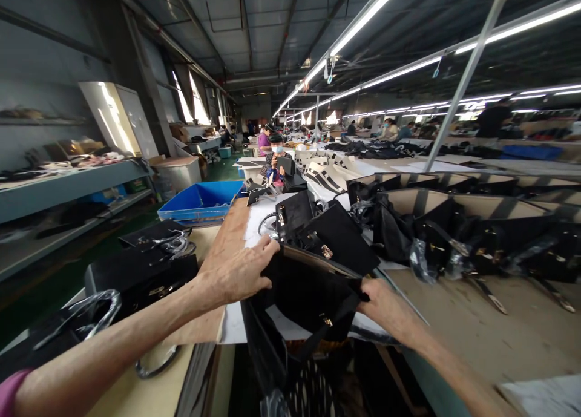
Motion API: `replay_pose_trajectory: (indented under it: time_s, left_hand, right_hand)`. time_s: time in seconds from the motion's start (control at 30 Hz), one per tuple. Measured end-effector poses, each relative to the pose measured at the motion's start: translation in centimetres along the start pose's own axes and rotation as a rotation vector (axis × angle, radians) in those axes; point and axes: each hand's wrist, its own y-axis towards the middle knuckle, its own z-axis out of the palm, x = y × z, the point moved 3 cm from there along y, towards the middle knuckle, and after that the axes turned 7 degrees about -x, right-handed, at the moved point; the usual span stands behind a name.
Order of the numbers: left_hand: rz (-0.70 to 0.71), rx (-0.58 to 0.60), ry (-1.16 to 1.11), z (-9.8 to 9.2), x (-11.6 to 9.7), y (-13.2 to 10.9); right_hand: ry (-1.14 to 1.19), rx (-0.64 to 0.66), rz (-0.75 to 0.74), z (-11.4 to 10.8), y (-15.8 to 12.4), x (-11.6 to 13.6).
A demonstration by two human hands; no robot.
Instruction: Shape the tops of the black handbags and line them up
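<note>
Between both hands a black handbag (304, 290) is held up at the table's near edge, its dark inside facing me. My left hand (254, 269) is closed on its upper left corner, thumb pointing inward. At the opposite corner my right hand (374, 296) pinches the bag's edge, and its fingertips are partly hidden. A small gold clasp (327, 322) shows on the black material. Just beyond lie a black bag panel (342, 238) with gold hardware and another black piece (295, 214) with a looped handle.
Finished-looking black bags (140, 272) with wrapped handles stand at left. Rows of open black bags (490, 223) fill the right table. A blue bin (200, 202) sits beyond the left bags. A co-worker (276, 163) faces me across the table. A metal post (467, 81) rises at right.
</note>
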Motion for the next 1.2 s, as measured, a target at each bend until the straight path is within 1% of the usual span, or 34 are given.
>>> replay_pose_trajectory:
  time_s: [0.13, 0.2, 0.3, 0.4, 0.47, 0.57, 0.67, 0.77, 0.87, 0.93, 1.0, 1.1, 1.2]
  left_hand:
    - [-0.079, -0.151, 0.029, -0.4, -0.3, 0.7]
    - [-0.131, -0.177, 0.060, -0.6, -0.6, 1.3]
    - [-0.207, -0.131, 0.085, -0.5, -0.7, 2.3]
    - [-0.265, -0.048, 0.107, -0.1, 0.2, 3.1]
    - [-0.261, -0.034, 0.123, 0.1, 0.9, 3.2]
    - [-0.220, -0.051, 0.139, 0.2, 1.5, 3.3]
    - [-0.238, -0.040, 0.163, 0.2, 1.2, 3.4]
    - [-0.276, -0.028, 0.201, 0.1, 0.3, 3.5]
    - [-0.269, -0.026, 0.239, 0.0, -0.6, 3.6]
    - [-0.255, -0.024, 0.263, 0.2, -1.0, 3.7]
    - [-0.241, -0.043, 0.276, 0.4, -1.2, 3.7]
    - [-0.236, -0.081, 0.267, 1.1, -1.2, 3.5]
    - [-0.211, -0.122, 0.243, 1.9, -0.9, 3.0]
  right_hand:
    - [-0.001, 0.018, -0.046, 0.2, -0.5, 1.0]
    - [0.001, 0.023, -0.089, 0.2, -0.8, 1.5]
    - [-0.009, 0.037, -0.118, 0.3, -1.0, 1.6]
    - [-0.011, 0.022, -0.086, 0.5, -0.8, 0.8]
    - [0.015, 0.009, -0.059, 0.6, -0.5, 0.2]
    - [0.002, -0.012, -0.009, 0.4, -0.5, 0.1]
    - [0.016, 0.031, 0.040, 0.0, -0.9, 0.8]
    - [0.118, 0.094, 0.069, -0.4, -1.8, 1.6]
    - [0.188, 0.089, 0.109, -0.6, -2.9, 1.8]
    - [0.189, 0.028, 0.153, -0.7, -3.5, 1.8]
    - [0.135, -0.102, 0.174, -0.5, -4.1, 2.1]
    - [0.004, -0.319, 0.116, 0.5, -4.4, 3.4]
    - [-0.107, -0.444, 0.058, 1.9, -4.1, 4.9]
